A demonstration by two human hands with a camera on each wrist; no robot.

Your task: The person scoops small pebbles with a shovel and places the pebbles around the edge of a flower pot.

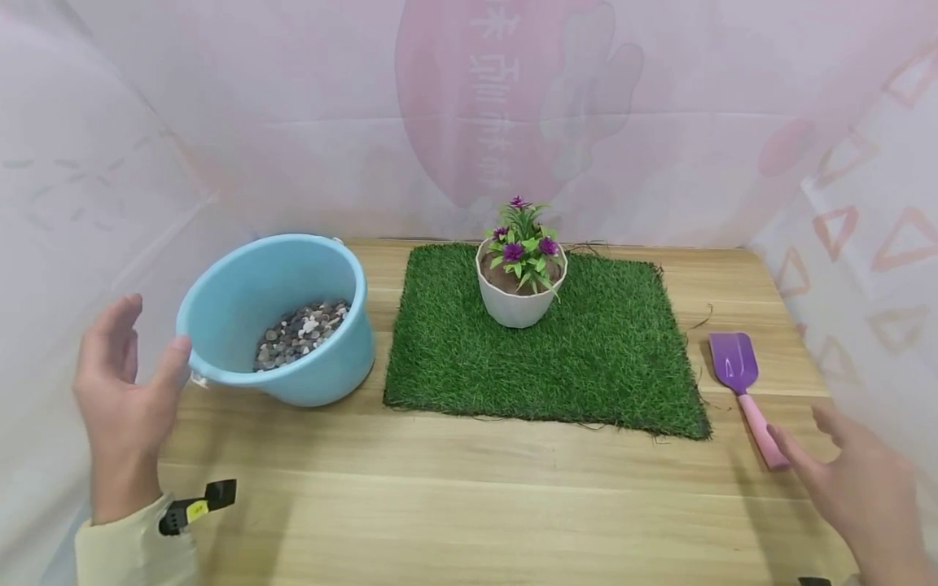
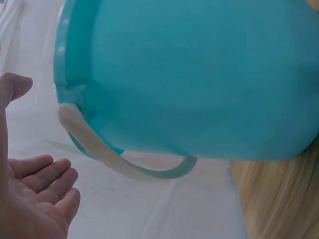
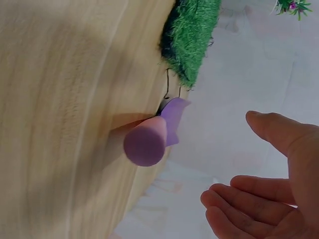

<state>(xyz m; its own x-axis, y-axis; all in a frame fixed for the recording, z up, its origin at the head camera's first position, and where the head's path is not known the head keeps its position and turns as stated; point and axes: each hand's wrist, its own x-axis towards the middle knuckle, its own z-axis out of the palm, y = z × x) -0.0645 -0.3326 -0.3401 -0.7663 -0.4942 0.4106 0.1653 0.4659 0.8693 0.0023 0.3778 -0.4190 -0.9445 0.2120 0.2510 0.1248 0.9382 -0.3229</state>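
At the left, a light blue bucket [image 1: 322,370] stands with small grey and white pebbles [image 1: 302,332] inside. My left hand [image 1: 128,399] is held beside its near left rim, thumb apart from the fingers and nothing in its grasp. The left wrist view shows the bucket's pale handle [image 2: 102,149] hanging past the fingertips. Over on the right lies a small shovel [image 1: 736,366] with a purple blade and pink grip. My right hand [image 1: 861,480] hovers near the end of that grip, fingers spread and holding nothing; the right wrist view shows the loosely extended fingers [image 3: 249,199].
A white pot [image 1: 516,309] with purple flowers [image 1: 515,251] and brown soil stands on a green artificial grass mat [image 1: 542,366] at the middle of the wooden table [image 1: 469,505]. Printed white cloth [image 1: 330,122] hangs behind and along both sides.
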